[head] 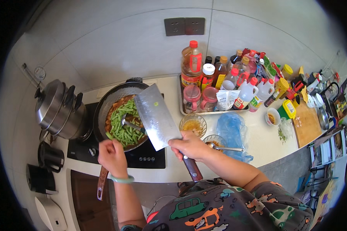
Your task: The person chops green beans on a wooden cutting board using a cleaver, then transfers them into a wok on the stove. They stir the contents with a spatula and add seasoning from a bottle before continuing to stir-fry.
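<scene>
My right hand (188, 145) grips a cleaver (159, 118) where its blade meets the dark wooden handle. The broad blade is tilted over the right side of a wok (102, 115), hiding part of it. A small green bit sticks to the steel. In the wok, cut green beans (124, 124) lie over a reddish-brown stew, and a metal ladle (128, 122) rests among them. My left hand (112, 157) hovers at the wok's near rim, above its wooden handle (102, 183). Its fingers are curled in, with nothing visible between them.
A steel steamer pot (60, 111) stands left on the black cooktop (150, 161). Right of the wok are glass bowls (193, 127), a spoon (230, 149), a blue plastic bag (232, 132) and a tray (217, 112) of bottles. A cutting board (308, 127) lies farther right.
</scene>
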